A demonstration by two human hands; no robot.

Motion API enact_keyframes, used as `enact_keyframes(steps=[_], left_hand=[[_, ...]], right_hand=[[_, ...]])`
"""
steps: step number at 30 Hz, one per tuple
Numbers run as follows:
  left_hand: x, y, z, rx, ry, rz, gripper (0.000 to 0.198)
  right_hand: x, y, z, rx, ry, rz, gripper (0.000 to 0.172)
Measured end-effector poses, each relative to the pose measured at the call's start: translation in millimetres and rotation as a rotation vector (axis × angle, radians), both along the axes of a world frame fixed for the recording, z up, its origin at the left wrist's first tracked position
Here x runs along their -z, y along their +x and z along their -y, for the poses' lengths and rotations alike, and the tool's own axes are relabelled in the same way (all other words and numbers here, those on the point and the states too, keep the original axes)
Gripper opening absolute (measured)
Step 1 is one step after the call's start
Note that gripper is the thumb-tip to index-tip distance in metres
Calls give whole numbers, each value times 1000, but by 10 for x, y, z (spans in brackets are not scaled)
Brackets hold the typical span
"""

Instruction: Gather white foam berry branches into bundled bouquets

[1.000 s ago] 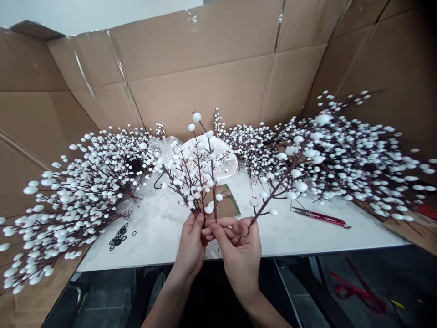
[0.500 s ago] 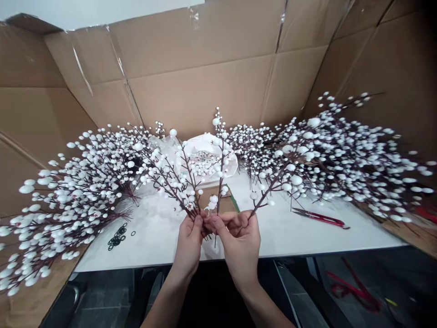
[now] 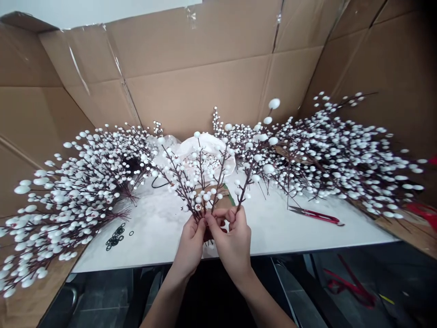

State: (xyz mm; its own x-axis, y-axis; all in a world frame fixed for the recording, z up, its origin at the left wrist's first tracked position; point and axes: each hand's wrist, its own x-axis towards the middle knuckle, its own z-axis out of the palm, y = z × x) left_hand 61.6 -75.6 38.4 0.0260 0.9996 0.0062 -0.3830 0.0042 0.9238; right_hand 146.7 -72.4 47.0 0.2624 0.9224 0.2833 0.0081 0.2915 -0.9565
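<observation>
My left hand (image 3: 191, 243) is closed round the lower stems of several artificial berry branches (image 3: 180, 184), which have white berries on dark brown twigs and fan upward. My right hand (image 3: 232, 239) touches it at the thumbs. Between its thumb and fingers is the stem of one berry branch, and a separate berry branch (image 3: 244, 184) rises from its curled outer fingers, leaning right. The fingers partly hide the stem ends, which poke out below.
Large heaps of white berry branches lie left (image 3: 85, 182) and right (image 3: 344, 159) on the white table (image 3: 153, 237). Black rubber rings (image 3: 115, 238) sit at the left, red-handled thread snips (image 3: 316, 215) at the right. Behind are a plastic bag (image 3: 205, 143) and cardboard walls (image 3: 205, 77).
My right hand has moved left, bringing its pinched branch against the left hand's bunch. The branch in its outer fingers has swung more upright.
</observation>
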Motion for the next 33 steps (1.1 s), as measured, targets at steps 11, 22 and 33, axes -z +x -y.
enact_keyframes(steps=[11,22,33], left_hand=[[-20,18,36,101,2,35,30],[-64,12,83,131,-51,95,24],[-18,63,68,7,-79,84,19]], right_hand=[[-9,105,-16,39,-32,101,21],[-49,159,49,42,-11,6,29],[72,105,55,114,-34,225,22]])
